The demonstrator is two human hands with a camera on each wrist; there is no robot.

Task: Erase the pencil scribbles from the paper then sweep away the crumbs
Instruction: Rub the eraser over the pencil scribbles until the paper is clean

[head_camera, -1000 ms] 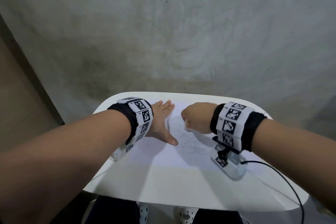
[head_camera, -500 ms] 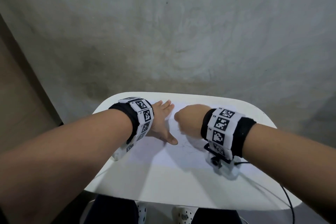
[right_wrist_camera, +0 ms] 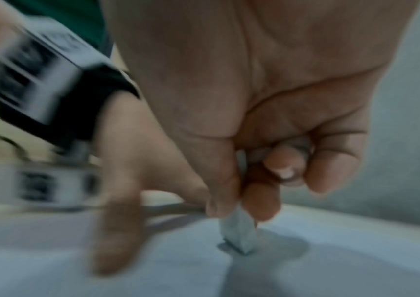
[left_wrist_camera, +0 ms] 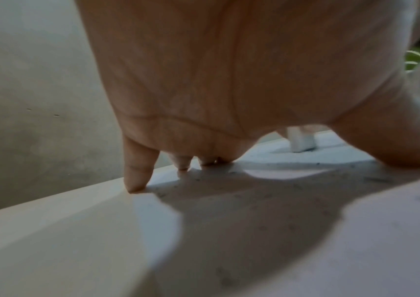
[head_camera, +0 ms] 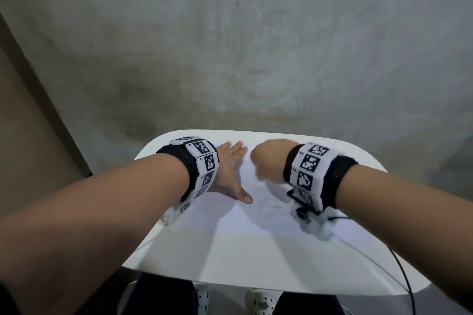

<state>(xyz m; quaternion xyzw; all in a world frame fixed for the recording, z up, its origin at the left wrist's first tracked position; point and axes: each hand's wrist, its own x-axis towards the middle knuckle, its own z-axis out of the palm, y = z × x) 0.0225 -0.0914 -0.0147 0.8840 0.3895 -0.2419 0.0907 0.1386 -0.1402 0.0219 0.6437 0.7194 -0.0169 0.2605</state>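
Both arms are bare, with no sleeves. Each wrist wears a wide black cloth band [head_camera: 340, 181] wrapped with white square tiles printed with black block patterns [head_camera: 204, 161]. A small white camera box [head_camera: 311, 217] hangs under the right wrist, with a thin black cable [head_camera: 401, 271] trailing from it. White shoes with little holes [head_camera: 261, 304] show below, beside dark trousers [head_camera: 163, 294].
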